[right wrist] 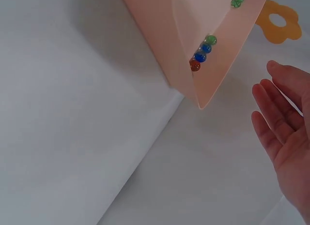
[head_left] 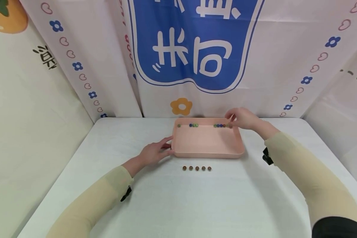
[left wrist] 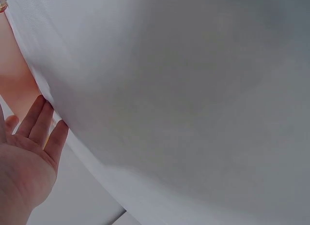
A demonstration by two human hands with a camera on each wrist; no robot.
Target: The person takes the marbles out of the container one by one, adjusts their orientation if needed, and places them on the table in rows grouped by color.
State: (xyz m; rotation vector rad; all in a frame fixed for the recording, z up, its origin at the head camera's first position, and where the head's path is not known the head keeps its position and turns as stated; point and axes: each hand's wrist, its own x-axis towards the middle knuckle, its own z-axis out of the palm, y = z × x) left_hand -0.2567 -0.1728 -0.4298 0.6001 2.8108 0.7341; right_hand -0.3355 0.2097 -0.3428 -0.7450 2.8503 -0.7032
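A pink tray (head_left: 208, 145) lies on the white table with glass marbles along its far wall. At the left is a lone green marble (head_left: 179, 125), then a blue one beside green ones (head_left: 195, 125). Towards the right is a row of green, blue and reddish marbles (head_left: 221, 125). My left hand (head_left: 154, 152) touches the tray's left side with extended fingers (left wrist: 57, 138). Over the far right corner hovers my right hand (head_left: 244, 119); in the right wrist view its fingers (right wrist: 271, 104) are relaxed, apart from the marbles, holding nothing.
Several small brown balls (head_left: 197, 168) form a line on the table in front of the tray. A printed cloth (head_left: 188, 53) hangs right behind the table's far edge. Pale cloth walls (head_left: 32, 115) stand at both sides.
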